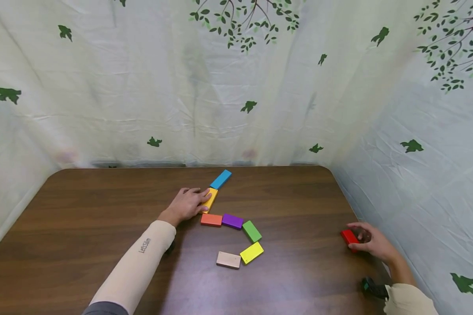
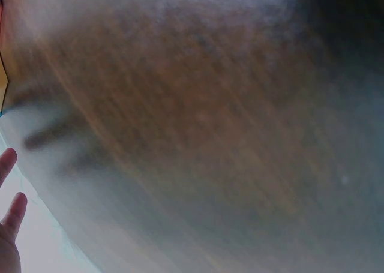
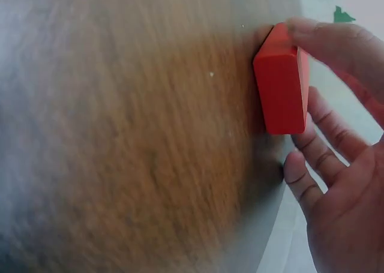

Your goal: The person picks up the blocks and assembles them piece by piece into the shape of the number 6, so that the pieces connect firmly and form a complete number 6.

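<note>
On the table, my left hand (image 1: 188, 204) rests at the left side of an orange-yellow block (image 1: 210, 201), its thumb near one end and a finger near the other. A blue block (image 1: 220, 179) lies end to end beyond it. An orange-red block (image 1: 211, 220) sits just below. At the table's right edge, my right hand (image 1: 378, 245) pinches a red block (image 1: 349, 236) between thumb and index finger. In the right wrist view the same red block (image 3: 281, 93) shows its end face, the other fingers loosely bent below. The left wrist view catches only two fingertips (image 2: 14, 210) and a block's edge.
A curving line continues with a purple block (image 1: 232, 221), a green block (image 1: 252, 231), a yellow block (image 1: 252, 253) and a pale wooden block (image 1: 228, 260). The brown table (image 1: 102, 210) is bounded by a leaf-patterned curtain (image 1: 173, 87) behind and at the sides.
</note>
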Available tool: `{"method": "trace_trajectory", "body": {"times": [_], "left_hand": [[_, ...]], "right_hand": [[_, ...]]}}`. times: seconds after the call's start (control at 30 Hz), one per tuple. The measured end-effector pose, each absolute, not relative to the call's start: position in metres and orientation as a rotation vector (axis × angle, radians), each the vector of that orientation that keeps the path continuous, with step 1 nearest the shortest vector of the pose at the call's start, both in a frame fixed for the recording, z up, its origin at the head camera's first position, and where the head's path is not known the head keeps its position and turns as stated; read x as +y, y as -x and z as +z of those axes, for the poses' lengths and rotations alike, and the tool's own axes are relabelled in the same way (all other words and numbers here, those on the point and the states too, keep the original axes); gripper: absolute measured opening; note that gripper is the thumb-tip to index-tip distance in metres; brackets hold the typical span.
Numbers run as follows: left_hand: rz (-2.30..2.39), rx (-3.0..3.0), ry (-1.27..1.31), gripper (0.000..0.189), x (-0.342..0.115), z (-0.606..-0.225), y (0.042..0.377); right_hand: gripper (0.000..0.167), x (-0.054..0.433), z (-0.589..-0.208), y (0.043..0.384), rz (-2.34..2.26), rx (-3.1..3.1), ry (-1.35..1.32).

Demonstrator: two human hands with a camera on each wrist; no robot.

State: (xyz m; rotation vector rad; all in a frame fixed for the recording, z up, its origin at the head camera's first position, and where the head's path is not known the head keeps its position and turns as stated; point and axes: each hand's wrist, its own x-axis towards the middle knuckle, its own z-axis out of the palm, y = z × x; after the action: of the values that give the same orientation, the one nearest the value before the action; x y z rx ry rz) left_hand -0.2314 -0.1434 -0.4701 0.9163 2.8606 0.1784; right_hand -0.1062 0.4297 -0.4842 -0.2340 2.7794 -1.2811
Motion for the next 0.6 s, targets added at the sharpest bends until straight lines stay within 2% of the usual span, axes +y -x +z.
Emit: {"method": "trace_trajectory", "body": {"times": [0.6], "left_hand": [[0.189, 2.863, -0.900, 0.055, -0.1421, -0.4688, 0.2308]], "right_hand": [[0.050, 0.4284, -0.4853, 0.1065, -1.190, 2.778, 0.167]]}}
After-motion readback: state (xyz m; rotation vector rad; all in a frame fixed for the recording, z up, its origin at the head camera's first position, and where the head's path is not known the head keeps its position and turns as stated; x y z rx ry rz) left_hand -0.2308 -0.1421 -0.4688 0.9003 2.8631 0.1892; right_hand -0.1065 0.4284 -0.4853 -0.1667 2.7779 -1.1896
